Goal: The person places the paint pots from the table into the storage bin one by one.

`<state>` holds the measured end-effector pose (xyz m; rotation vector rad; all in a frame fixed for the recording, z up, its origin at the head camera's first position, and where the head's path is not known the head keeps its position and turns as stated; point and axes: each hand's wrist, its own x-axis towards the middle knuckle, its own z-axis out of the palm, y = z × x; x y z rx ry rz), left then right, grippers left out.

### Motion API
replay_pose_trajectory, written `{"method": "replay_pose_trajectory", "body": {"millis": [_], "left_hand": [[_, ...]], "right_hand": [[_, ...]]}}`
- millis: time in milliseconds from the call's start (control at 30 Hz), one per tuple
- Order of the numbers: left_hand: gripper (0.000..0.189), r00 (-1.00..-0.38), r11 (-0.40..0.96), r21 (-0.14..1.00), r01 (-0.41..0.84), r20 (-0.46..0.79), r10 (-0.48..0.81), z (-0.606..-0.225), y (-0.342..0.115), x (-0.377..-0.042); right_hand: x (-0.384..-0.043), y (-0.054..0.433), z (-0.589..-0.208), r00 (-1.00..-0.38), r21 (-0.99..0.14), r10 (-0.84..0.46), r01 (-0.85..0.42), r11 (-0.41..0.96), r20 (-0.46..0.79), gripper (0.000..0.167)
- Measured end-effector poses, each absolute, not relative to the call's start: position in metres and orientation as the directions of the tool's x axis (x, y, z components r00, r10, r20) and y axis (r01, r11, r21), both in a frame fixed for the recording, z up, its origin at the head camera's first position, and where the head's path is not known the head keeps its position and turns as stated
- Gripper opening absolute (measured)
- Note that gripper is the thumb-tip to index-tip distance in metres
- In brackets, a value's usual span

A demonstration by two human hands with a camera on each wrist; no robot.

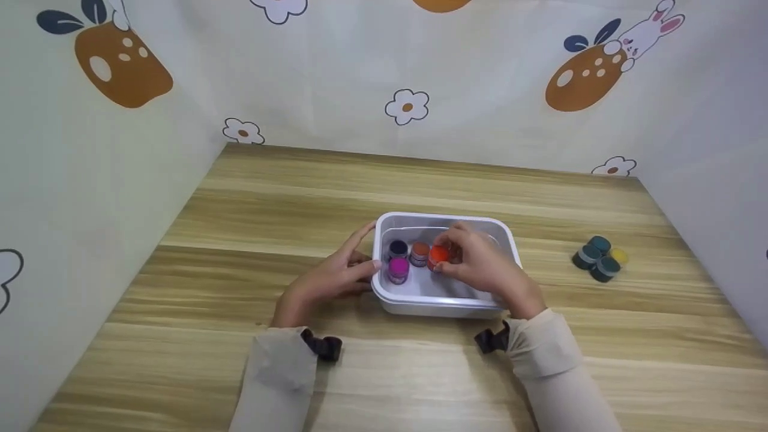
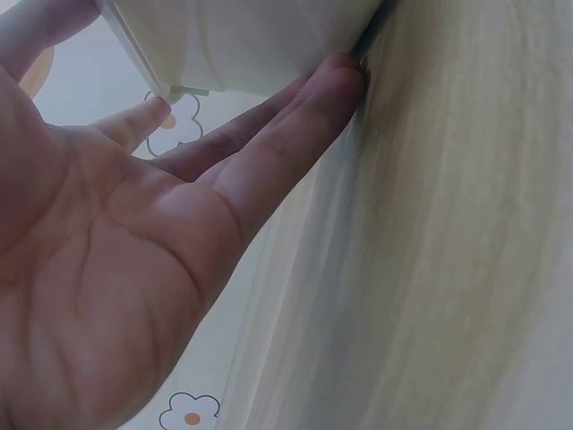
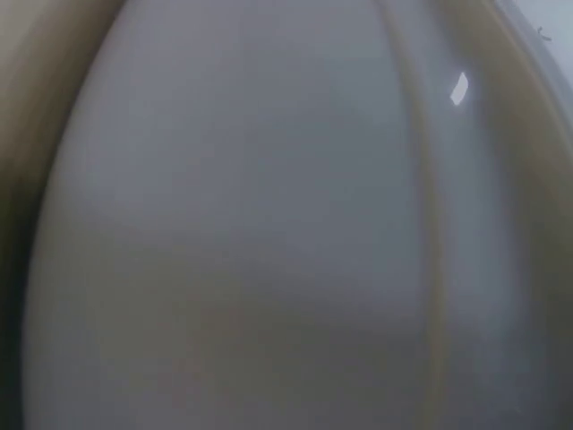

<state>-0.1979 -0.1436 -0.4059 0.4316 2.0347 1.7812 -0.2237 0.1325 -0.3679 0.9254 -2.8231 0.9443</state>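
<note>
A white plastic box (image 1: 447, 309) sits on the wooden table, with several small paint pots inside. Thumb and fingers of my right hand (image 1: 480, 261) pinch a red pot (image 1: 438, 257) inside the box. Left of it stand an orange-brown pot (image 1: 419, 253), a dark pot (image 1: 398, 249) and a magenta pot (image 1: 398, 270). At the box's left end, my left hand (image 1: 333, 273) has its thumb at the rim. The left wrist view shows the same left hand (image 2: 134, 242) with nearly straight fingers against the box's outer side (image 2: 242, 45). Only a blurred pale surface fills the right wrist view.
To the right of the box stands a cluster of dark green pots (image 1: 586, 257) with a yellow pot (image 1: 619, 257) beside them. A patterned cloth wall (image 1: 336, 90) rises behind the table (image 1: 270, 210) and along both its sides.
</note>
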Motion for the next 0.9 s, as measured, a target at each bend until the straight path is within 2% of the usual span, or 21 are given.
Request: {"method": "replay_pose_trajectory", "body": {"millis": [367, 700, 900], "left_hand": [[0.082, -0.870, 0.141, 0.990, -0.026, -0.092, 0.484, -0.406, -0.144, -0.198], [0.081, -0.867, 0.094, 0.995, -0.032, -0.074, 0.493, -0.406, -0.144, -0.197], [0.082, -0.868, 0.108, 0.994, -0.036, -0.085, 0.490, -0.407, -0.144, -0.198]], "right_hand": [[-0.224, 0.108, -0.377, -0.782, -0.497, -0.602, -0.591, 0.636, 0.160, 0.024], [-0.220, 0.100, -0.380, -0.774, -0.404, -0.600, -0.623, 0.670, 0.201, 0.018], [-0.219, 0.101, -0.381, -0.797, -0.408, -0.575, -0.594, 0.693, 0.184, 0.024]]}}
